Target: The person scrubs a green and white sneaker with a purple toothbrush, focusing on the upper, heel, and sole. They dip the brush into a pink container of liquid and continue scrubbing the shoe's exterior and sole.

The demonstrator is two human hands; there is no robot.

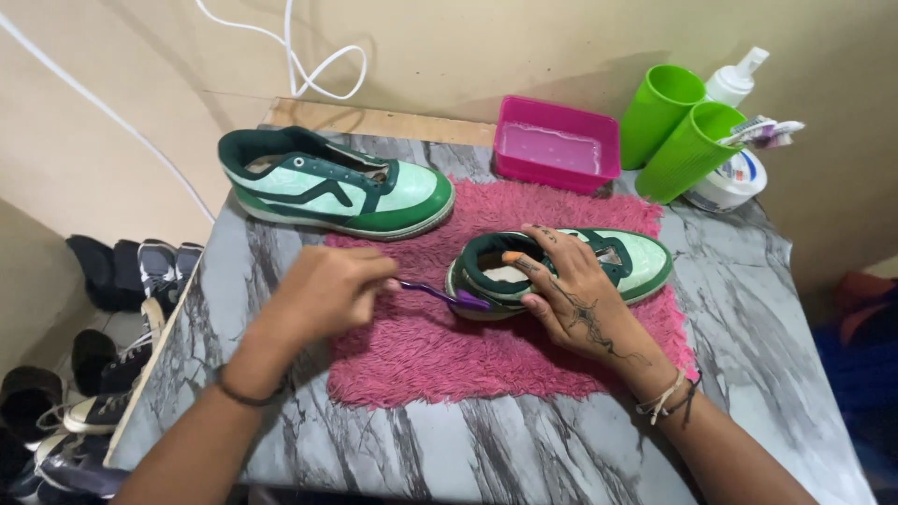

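Gripping a purple toothbrush (440, 295), the left hand (327, 290) is curled into a loose fist around the handle, wrist low over the marble-patterned table (561, 449). Bristle end touches the heel of the near green-and-white sneaker (561, 271). Right hand (571, 299) is spread over that sneaker's collar, fingers splayed, thumb against the heel side, pinning the shoe; forearm angles in from lower right. Sneaker lies on a pink shaggy mat (449, 365) at table centre.

Second matching sneaker (332, 187) sits at the mat's far left edge, toe pointing right.

Containers along the far edge: pink rectangular tub (557, 145); just right of it two bright green cups (678, 126), tilted, side by side; behind them a white pump bottle (734, 79); a white round jar (734, 182) with a coloured label, print too small to tell.
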